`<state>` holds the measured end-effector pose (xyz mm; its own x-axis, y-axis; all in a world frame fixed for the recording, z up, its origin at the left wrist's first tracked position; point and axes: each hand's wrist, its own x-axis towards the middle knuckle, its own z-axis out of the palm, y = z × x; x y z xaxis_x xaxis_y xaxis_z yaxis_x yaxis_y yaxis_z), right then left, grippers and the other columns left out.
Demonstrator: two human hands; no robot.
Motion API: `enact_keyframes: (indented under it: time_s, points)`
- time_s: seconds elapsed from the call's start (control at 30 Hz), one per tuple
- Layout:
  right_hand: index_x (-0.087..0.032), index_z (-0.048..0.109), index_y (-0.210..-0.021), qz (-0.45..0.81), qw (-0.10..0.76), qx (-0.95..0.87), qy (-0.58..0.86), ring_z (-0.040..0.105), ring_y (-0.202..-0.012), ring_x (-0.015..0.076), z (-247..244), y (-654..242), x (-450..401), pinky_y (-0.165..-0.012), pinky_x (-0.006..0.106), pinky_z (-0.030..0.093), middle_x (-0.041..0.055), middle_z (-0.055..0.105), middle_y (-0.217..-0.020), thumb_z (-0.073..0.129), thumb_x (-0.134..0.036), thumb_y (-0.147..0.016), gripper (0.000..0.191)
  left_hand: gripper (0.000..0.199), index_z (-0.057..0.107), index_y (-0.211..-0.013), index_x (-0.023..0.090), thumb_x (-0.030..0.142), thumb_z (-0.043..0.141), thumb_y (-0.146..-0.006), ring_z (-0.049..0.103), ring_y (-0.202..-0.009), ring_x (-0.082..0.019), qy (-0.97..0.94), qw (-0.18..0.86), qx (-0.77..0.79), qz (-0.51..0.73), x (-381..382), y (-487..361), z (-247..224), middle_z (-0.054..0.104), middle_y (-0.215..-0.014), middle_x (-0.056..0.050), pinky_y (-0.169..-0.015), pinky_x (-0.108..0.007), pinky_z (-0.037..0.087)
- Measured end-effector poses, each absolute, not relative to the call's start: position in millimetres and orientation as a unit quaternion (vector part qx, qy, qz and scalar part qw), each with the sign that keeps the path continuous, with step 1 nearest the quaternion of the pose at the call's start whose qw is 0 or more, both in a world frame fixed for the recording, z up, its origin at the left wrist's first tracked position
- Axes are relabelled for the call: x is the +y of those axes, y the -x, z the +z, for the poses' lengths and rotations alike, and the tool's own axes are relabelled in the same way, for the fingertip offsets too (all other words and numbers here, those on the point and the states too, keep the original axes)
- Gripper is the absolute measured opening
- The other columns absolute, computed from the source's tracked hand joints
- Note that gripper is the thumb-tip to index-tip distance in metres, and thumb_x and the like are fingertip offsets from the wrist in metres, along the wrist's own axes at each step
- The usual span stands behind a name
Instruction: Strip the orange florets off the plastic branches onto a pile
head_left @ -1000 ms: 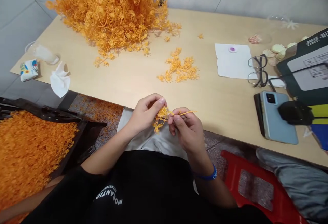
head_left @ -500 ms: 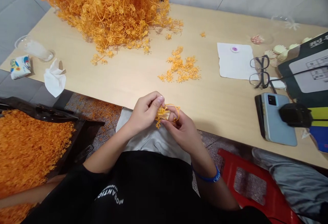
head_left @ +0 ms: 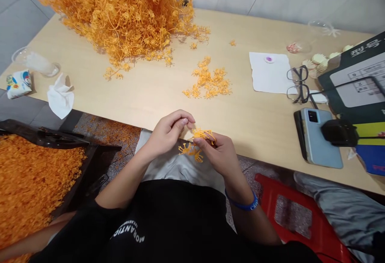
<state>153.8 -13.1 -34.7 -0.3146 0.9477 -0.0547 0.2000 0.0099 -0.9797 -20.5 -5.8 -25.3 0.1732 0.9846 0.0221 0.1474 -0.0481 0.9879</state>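
An orange plastic flower sprig (head_left: 190,151) with spidery heads and thin stems is held between the thumb and fingers of my right hand (head_left: 221,152), above my lap at the table's front edge. My left hand (head_left: 169,132) is just left of the sprig, thumb and forefinger pinched together; whatever lies between them is hidden. On the table in front of my hands lies a small loose group of orange sprigs (head_left: 209,80). Behind it to the left rises a large tangled heap of the same orange pieces (head_left: 120,18).
A bin of orange pieces (head_left: 33,179) stands at lower left, with another person's forearm (head_left: 33,237) over it. Tissue (head_left: 61,96) and a plastic cup (head_left: 39,62) lie left. Glasses (head_left: 297,84), paper (head_left: 267,74), a phone (head_left: 321,142) and a box (head_left: 357,78) occupy the right. A red stool (head_left: 266,199) is below.
The sprig has shifted into my right hand's fingers and its heads now hang lower. My left fingertips have come away from it. The view has swung slightly right.
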Motion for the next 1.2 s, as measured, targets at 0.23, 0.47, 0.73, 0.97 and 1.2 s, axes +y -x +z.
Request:
enact_keyframes:
  time_s: [0.23, 0.47, 0.73, 0.97, 1.2]
  points:
    - [-0.018, 0.042, -0.055, 0.534, 0.358, -0.612, 0.461, 0.032, -0.053, 0.0096, -39, -155, -12, -0.049, 0.023, 0.027, -0.0024, 0.035, -0.054, 0.059, -0.06, -0.082, 0.053, 0.023, 0.061, -0.103, 0.017, 0.033, 0.05, -0.091, 0.055, -0.08, -0.014, -0.594, 0.553, 0.437, 0.388, -10, 11, -26, 0.062, -0.089, -0.004, -0.072, -0.027, 0.044]
    - [-0.018, 0.049, -0.067, 0.503, 0.338, -0.668, 0.432, 0.039, -0.055, 0.0111, -36, -160, -13, -0.052, 0.024, 0.031, -0.0022, 0.045, -0.059, 0.051, -0.047, -0.092, 0.038, 0.028, 0.056, -0.084, 0.016, 0.043, 0.06, -0.085, 0.05, -0.067, -0.011, -0.551, 0.585, 0.459, 0.377, -5, 12, -29, 0.056, -0.075, 0.0, -0.063, -0.024, 0.04]
    - [-0.018, 0.05, -0.062, 0.475, 0.411, -0.59, 0.507, 0.036, -0.053, 0.0103, -41, -156, -16, -0.049, 0.024, 0.028, -0.0036, 0.04, -0.055, 0.059, -0.038, -0.087, 0.033, 0.018, 0.061, -0.085, 0.016, 0.034, 0.061, -0.086, 0.042, -0.063, -0.01, -0.556, 0.471, 0.512, 0.455, -11, -4, -34, 0.046, -0.067, 0.003, -0.061, -0.022, 0.036]
    - [-0.021, 0.068, -0.101, 0.493, 0.504, -0.506, 0.497, 0.047, -0.059, 0.0136, -52, -155, -21, -0.054, 0.027, 0.04, 0.0001, 0.055, -0.069, 0.054, -0.042, -0.093, 0.027, 0.029, 0.06, -0.113, 0.017, 0.032, 0.058, -0.088, 0.042, -0.058, -0.009, -0.553, 0.512, 0.499, 0.428, -12, -7, -31, 0.044, -0.068, 0.005, -0.056, -0.021, 0.037]
    - [-0.024, 0.069, -0.116, 0.527, 0.488, -0.513, 0.471, 0.047, -0.056, 0.0152, -56, -158, -18, -0.053, 0.029, 0.041, -0.0007, 0.05, -0.06, 0.051, -0.048, -0.093, 0.038, 0.027, 0.068, -0.105, 0.016, 0.035, 0.056, -0.089, 0.061, -0.093, -0.018, -0.609, 0.556, 0.438, 0.357, -7, 1, -26, 0.069, -0.102, -0.007, -0.082, -0.03, 0.049]
